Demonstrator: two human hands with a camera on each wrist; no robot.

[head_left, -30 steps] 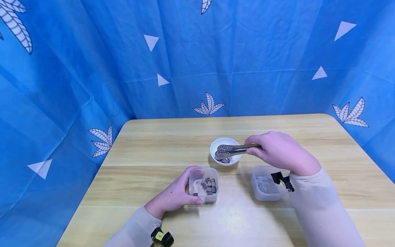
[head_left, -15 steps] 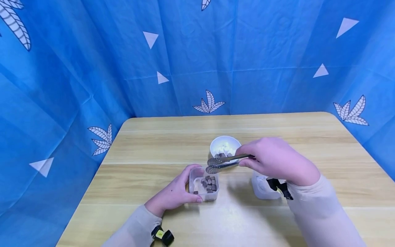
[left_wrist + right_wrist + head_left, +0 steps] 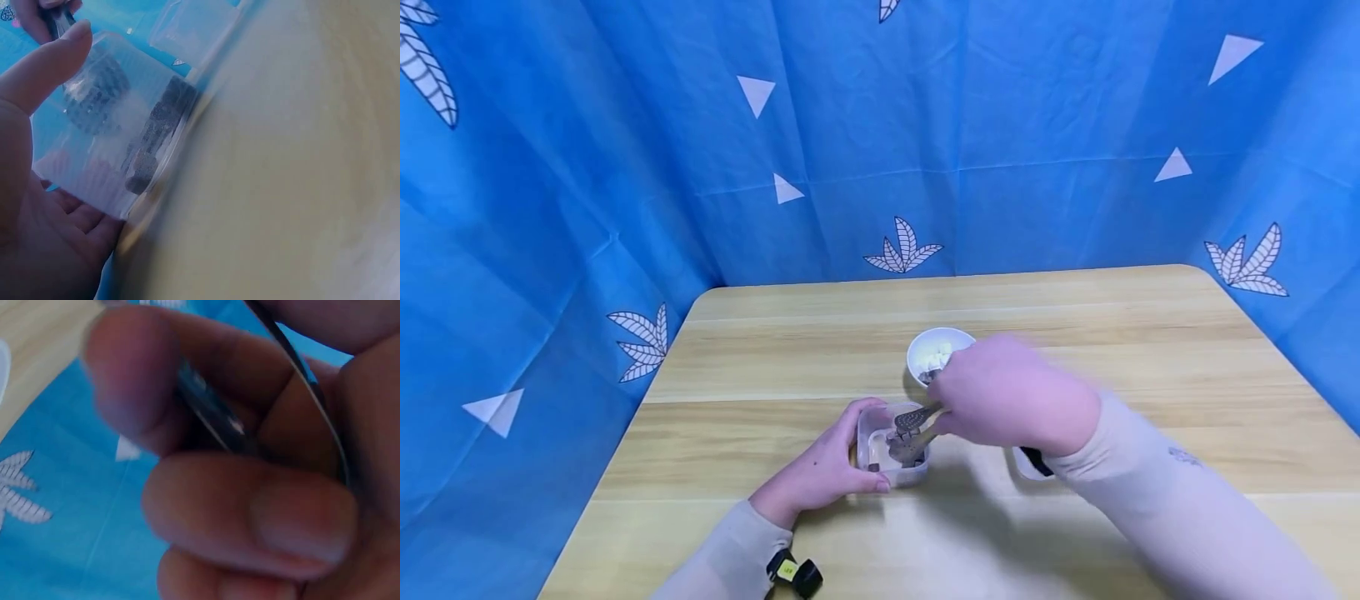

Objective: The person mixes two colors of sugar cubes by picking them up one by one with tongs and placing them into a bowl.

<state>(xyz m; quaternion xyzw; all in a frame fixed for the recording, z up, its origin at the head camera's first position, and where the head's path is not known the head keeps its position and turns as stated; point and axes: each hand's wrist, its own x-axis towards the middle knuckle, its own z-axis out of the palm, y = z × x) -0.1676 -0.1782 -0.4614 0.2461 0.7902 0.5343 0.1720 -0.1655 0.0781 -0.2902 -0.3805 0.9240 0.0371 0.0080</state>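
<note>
My left hand (image 3: 820,471) holds a clear square plastic container (image 3: 895,478) on the table, thumb on the near side and fingers behind. Several dark grey-brown cubes (image 3: 161,122) lie on its bottom, seen through the wall in the left wrist view. My right hand (image 3: 1011,393) grips metal tongs (image 3: 910,418) with perforated heads. Their spread heads reach down into the container among the cubes; whether they pinch one is unclear. In the right wrist view, curled fingers (image 3: 250,512) surround the tongs' metal arms (image 3: 312,381), with the heads out of sight.
Behind the container stands a white bowl (image 3: 916,354) with white pieces (image 3: 938,357) and dark cubes (image 3: 927,377), partly covered by my right hand. A second plastic container (image 3: 1028,465) sits to the right, mostly under the right forearm. Blue curtain (image 3: 850,125) hangs beyond the wooden table (image 3: 775,346).
My right hand has brought the tongs from over the white bowl leftward and nearer, down into the held container. The left hand and container have stayed in place.
</note>
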